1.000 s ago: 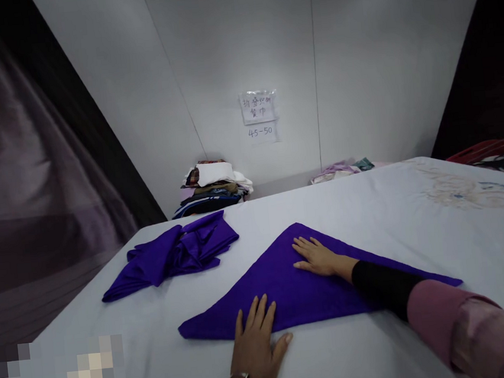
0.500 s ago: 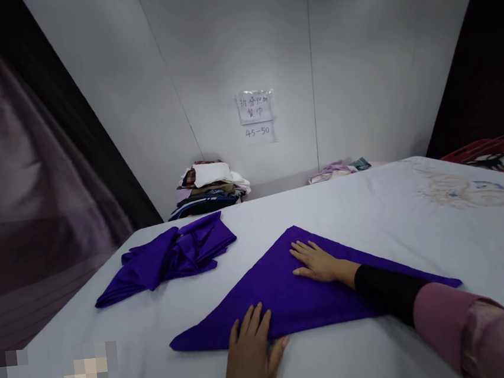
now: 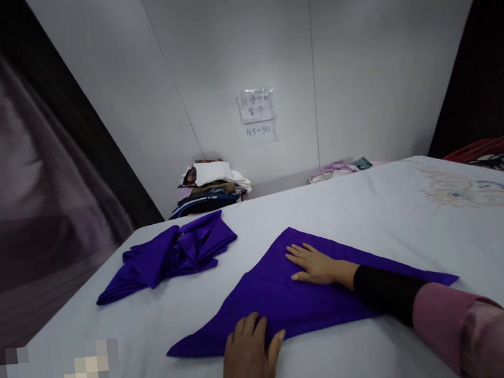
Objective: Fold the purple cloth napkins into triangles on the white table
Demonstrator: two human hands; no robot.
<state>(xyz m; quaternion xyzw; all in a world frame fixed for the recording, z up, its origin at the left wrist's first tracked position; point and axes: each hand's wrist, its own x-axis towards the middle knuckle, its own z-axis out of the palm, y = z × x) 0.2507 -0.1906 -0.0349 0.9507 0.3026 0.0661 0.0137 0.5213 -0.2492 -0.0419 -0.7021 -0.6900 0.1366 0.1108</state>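
Observation:
A purple cloth (image 3: 284,296), folded into a flat triangle, lies on the white-covered table (image 3: 370,213) in front of me. My right hand (image 3: 313,264) lies flat and open on the cloth's upper middle, fingers pointing left. My left hand (image 3: 249,358) rests palm down at the cloth's near edge, its fingertips on the fabric by the left corner, fingers spread. A second purple cloth (image 3: 169,256) lies crumpled in a loose bundle at the table's far left.
A stack of folded clothes (image 3: 209,187) sits against the white wall behind the table, with more fabric (image 3: 337,170) to the right. A paper note (image 3: 257,114) hangs on the wall. A red basket (image 3: 494,157) stands at far right. Dark curtain (image 3: 14,176) at left.
My left hand has slid back toward me along the cloth's near edge, and the left corner has stretched slightly outward. My right hand stays flat on the cloth, nearly unmoved.

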